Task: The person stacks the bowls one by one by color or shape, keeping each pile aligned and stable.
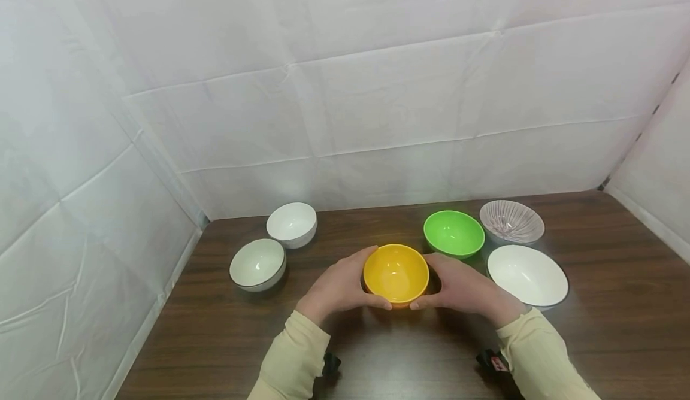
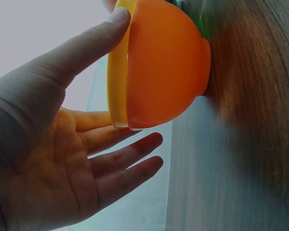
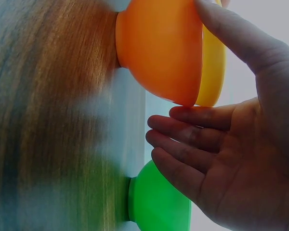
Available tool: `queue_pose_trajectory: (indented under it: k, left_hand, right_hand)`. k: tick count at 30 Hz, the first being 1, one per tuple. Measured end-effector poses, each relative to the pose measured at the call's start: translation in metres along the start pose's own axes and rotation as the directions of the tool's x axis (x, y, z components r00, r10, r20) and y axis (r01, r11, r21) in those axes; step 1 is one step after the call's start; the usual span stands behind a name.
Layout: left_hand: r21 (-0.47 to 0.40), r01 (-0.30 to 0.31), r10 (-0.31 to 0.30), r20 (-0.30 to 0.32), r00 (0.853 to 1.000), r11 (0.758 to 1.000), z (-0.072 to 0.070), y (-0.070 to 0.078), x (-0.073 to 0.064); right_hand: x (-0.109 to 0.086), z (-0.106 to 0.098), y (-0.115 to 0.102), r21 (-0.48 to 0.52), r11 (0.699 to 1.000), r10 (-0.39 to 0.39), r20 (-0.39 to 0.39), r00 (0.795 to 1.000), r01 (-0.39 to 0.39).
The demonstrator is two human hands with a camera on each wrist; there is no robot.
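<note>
Between my two hands is a bowl (image 1: pixel 396 274), yellow inside and along its upper band, orange lower down the outside. I cannot tell whether it is one bowl or two nested. The left hand (image 1: pixel 339 283) holds its left side, the thumb at the near rim and the fingers round the far side. My right hand (image 1: pixel 458 283) grips the opposite side the same way. In the left wrist view the orange outside (image 2: pixel 164 67) narrows to a foot close over the wooden table. A green bowl (image 3: pixel 161 202) stands beyond the right hand's fingers.
At the back left of the table (image 1: pixel 215 340) stand a white bowl (image 1: pixel 291 223) and a dark-rimmed pale bowl (image 1: pixel 257 263). On the right, a striped bowl (image 1: pixel 512 221) is behind a white oval-looking bowl (image 1: pixel 528 274), close to my right forearm. White sheeting (image 1: pixel 377 106) encloses the table.
</note>
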State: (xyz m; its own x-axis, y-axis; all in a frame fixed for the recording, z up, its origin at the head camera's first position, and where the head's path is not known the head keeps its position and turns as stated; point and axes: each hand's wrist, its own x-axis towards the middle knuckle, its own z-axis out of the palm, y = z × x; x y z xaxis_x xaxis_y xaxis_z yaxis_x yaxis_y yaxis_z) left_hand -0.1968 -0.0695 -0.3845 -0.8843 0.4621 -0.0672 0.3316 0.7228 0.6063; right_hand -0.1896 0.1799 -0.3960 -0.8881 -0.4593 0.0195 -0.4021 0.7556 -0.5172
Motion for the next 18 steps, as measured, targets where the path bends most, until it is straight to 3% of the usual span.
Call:
queue_pose_trajectory:
  k: [18]
  left_hand:
    - [0.005,0.011,-0.011,0.004,1.0,1.0,-0.0001,0.0004,-0.0005]
  right_hand:
    - [-0.0018,-0.0041,-0.0024,-0.015,1.0,-0.001,-0.007,1.0,0.001]
